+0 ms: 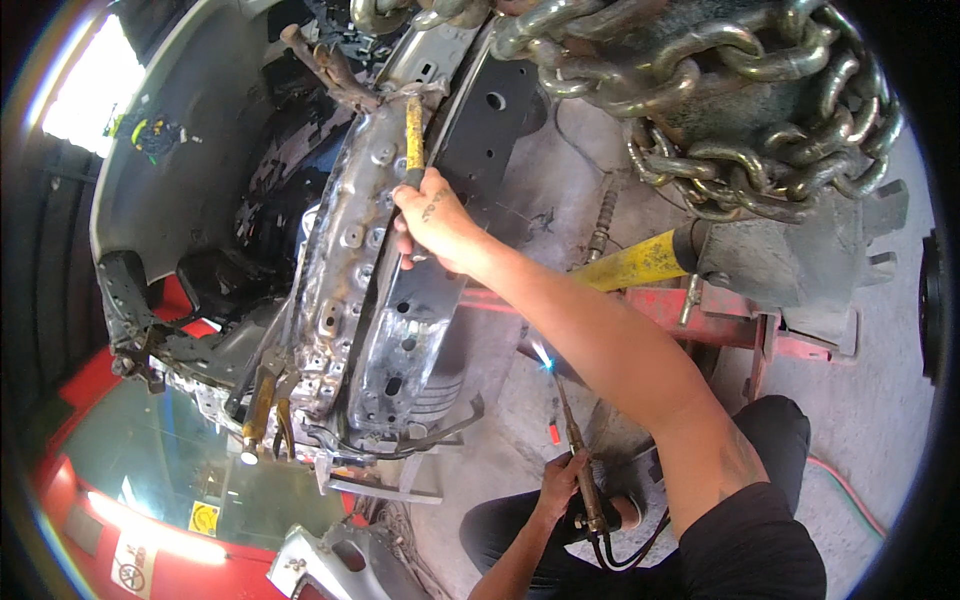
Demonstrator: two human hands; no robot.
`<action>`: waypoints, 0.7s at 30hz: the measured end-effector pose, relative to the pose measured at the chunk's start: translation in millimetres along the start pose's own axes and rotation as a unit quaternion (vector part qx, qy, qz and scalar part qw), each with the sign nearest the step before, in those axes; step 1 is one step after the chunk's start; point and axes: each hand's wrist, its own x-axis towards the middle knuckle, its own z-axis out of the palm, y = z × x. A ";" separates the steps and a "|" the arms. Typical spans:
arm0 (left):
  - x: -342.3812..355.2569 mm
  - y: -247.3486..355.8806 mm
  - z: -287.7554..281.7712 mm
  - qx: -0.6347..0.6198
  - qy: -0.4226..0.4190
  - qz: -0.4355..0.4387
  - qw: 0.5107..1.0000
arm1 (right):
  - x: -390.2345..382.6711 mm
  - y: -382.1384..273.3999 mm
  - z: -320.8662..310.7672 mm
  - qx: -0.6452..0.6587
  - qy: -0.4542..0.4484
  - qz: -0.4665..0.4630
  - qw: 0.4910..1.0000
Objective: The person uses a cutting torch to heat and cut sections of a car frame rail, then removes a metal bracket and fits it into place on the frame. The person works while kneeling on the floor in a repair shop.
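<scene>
My left hand (562, 482) is closed around the body of a gas torch (588, 500) near my knees. Its long thin tip points up and away, with a bright blue-white flame (546, 362) burning at the end. Dark hoses run from its lower end. Farther off, my right hand (440, 222) grips a hammer (414, 135) by its worn yellow handle. The hammer's top end lies over the bare metal car-body panel (352, 237), where its head is hard to make out. A dark rail with holes (408, 308) runs beside that panel, under my right hand.
Heavy chains (740, 60) hang at upper right, by a yellow bar (640, 262) and a red frame (730, 322). Locking pliers (262, 400) clamp the panel's near end; a rusty clamp (330, 70) grips its far end. A red car body with glass (170, 490) stands left.
</scene>
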 end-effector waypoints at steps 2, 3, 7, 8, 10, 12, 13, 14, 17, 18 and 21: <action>0.6 -4.0 -1.1 -0.009 0.002 0.000 1.000 | -2.1 1.4 -4.1 -0.006 0.015 -0.032 0.999; 2.0 -2.7 0.0 -0.013 0.001 0.002 1.000 | -2.8 -0.2 -4.4 -0.010 0.022 -0.050 0.998; 0.7 2.2 0.0 -0.001 0.013 0.005 1.000 | -0.5 0.8 5.1 -0.003 0.024 0.009 1.000; -0.4 2.0 -1.3 0.000 0.007 0.007 1.000 | 3.1 -1.7 -6.6 -0.005 0.002 0.001 1.000; -1.2 1.2 -1.0 0.001 0.004 0.010 1.000 | 4.3 0.5 -22.3 -0.021 -0.020 -0.039 0.999; -3.2 -0.2 -0.3 -0.003 0.015 0.009 1.000 | -3.0 1.9 -13.1 -0.004 0.024 -0.059 0.998; -3.9 0.9 -0.1 -0.003 0.017 0.006 1.000 | -4.6 3.3 -6.4 0.005 0.046 -0.068 0.997; -4.8 5.5 2.2 -0.003 0.018 0.005 1.000 | -2.0 5.5 0.6 0.022 0.077 -0.082 0.993; -6.7 9.0 5.5 -0.001 0.022 0.003 1.000 | 8.5 4.0 -0.8 -0.031 0.022 -0.031 0.999; -7.2 8.2 4.6 0.000 0.023 0.001 1.000 | 11.7 4.4 -3.8 -0.008 0.012 -0.008 1.000; -8.4 6.0 3.0 0.000 0.023 -0.002 1.000 | 7.5 0.3 -11.1 -0.053 0.011 -0.040 0.998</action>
